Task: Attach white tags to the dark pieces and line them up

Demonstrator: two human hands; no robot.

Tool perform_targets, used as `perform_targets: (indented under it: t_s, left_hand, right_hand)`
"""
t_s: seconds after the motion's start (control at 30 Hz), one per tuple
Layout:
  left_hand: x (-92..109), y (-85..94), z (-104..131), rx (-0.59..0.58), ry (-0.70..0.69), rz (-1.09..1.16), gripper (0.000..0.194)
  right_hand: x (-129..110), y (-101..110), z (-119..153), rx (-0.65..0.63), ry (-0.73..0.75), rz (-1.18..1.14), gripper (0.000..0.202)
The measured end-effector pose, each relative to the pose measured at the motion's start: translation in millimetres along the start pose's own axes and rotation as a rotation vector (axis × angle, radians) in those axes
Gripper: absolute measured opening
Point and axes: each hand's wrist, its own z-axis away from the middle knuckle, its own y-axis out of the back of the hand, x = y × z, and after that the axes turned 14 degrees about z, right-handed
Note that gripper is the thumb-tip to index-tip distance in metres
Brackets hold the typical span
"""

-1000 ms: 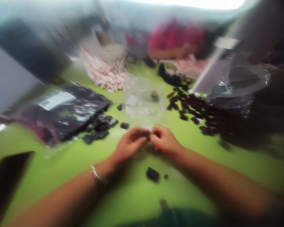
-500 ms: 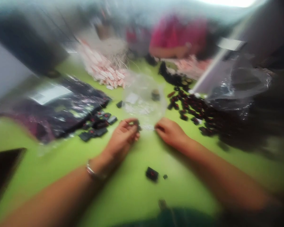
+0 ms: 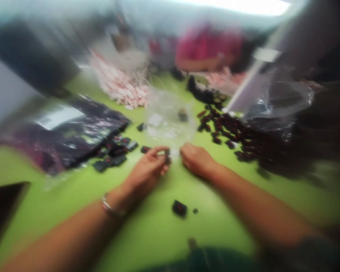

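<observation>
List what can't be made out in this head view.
- Left hand: pinches a small dark part; blur hides its type.
- Right hand: fingertips curl under, so any hold is hidden.
- Clear bag: contents blurred.
- Label on dark bag: unreadable.
- Object at left: cut off by edge.

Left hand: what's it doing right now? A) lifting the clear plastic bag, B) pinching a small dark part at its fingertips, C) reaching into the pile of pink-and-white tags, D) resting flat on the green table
B: the left hand pinches a small dark part at its fingertips, just in front of the clear plastic bag, with the right hand close beside it.
</observation>
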Motion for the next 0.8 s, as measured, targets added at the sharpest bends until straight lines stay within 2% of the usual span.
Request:
perform_targets:
  t_s: [0.17, 0.27, 0.6, 0.8]
  left_hand:
    - [-0.4, 0.7, -0.4, -0.018, 0.051, -0.002, 0.043]
    - [-3.3, 2.5, 0.1, -0.049, 0.046, -0.025, 0.041]
    - [-8.3, 13.1, -1.8, -0.097, 0.019, -0.212, 0.036]
    - [-8.9, 16.0, -1.6, -0.128, 0.006, -0.295, 0.035]
  right_hand:
    - [-4.6, 4.5, 7.1, 0.338, -0.005, -0.608, 0.008]
    - [-14.8, 12.2, 9.1, 0.416, 0.009, -0.768, 0.009]
    - [-20.4, 13.7, 9.5, 0.405, 0.044, -0.758, 0.011]
    - [-27.9, 14.9, 10.8, 0.356, -0.061, -0.831, 0.009]
